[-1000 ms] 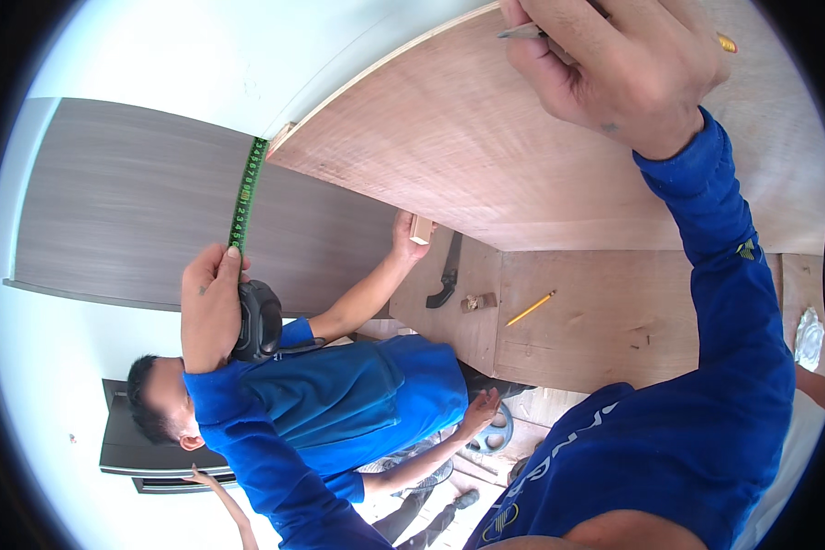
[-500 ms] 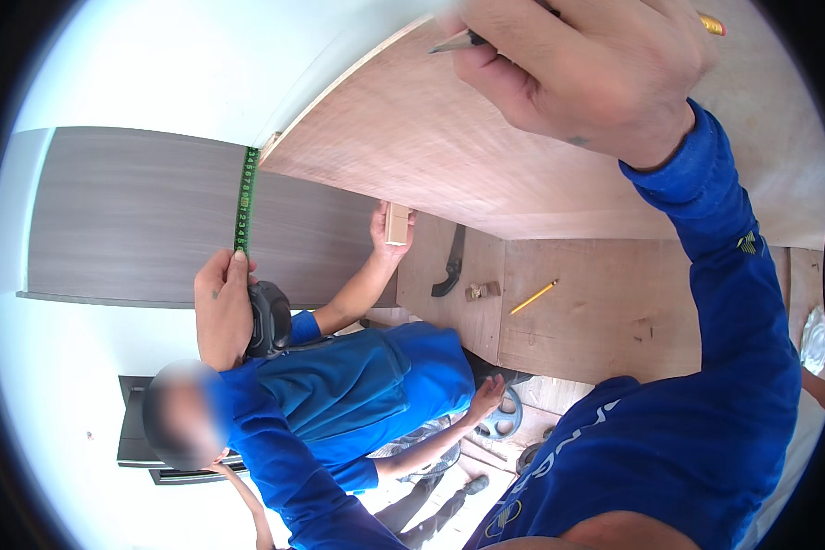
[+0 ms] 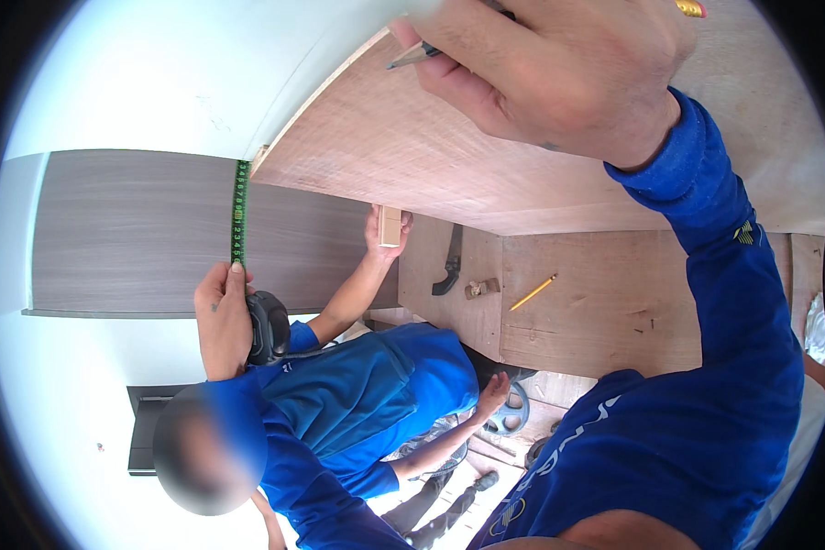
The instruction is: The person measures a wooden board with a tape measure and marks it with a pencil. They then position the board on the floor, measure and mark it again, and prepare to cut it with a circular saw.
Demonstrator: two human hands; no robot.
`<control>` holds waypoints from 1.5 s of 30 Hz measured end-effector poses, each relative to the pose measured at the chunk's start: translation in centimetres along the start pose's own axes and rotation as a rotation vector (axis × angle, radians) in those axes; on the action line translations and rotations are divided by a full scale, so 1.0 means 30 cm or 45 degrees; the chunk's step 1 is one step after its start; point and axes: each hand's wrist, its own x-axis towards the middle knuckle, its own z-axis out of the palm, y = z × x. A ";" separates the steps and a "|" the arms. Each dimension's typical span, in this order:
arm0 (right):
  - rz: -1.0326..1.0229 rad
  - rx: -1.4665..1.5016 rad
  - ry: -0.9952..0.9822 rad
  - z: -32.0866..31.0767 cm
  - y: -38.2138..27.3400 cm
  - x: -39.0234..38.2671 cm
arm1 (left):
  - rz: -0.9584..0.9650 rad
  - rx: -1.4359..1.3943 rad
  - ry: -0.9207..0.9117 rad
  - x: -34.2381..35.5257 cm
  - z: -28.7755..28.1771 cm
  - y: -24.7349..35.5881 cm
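Note:
My left hand grips a black tape measure, thumb on its green blade, which runs up across a grey wood-grain panel to the corner of a pale plywood board. My right hand, large at the top, holds a pencil with its point toward the board's upper left edge; much of the pencil is hidden by my fingers. Below the board, a co-worker's hand holds a small light wood block.
A co-worker in blue is below my left arm. A plywood surface bears a black-handled saw, a small wooden tool and a yellow pencil. A white wall rises behind; a dark fixture is lower left.
My right hand has moved left with the pencil, along the board's edge. My left hand and tape sit slightly lower in the picture. The co-worker's wood block has shifted left.

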 end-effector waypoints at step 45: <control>0.058 -0.004 -0.743 -0.121 -0.020 0.089 | 0.079 -0.143 0.307 -0.247 -0.010 -0.100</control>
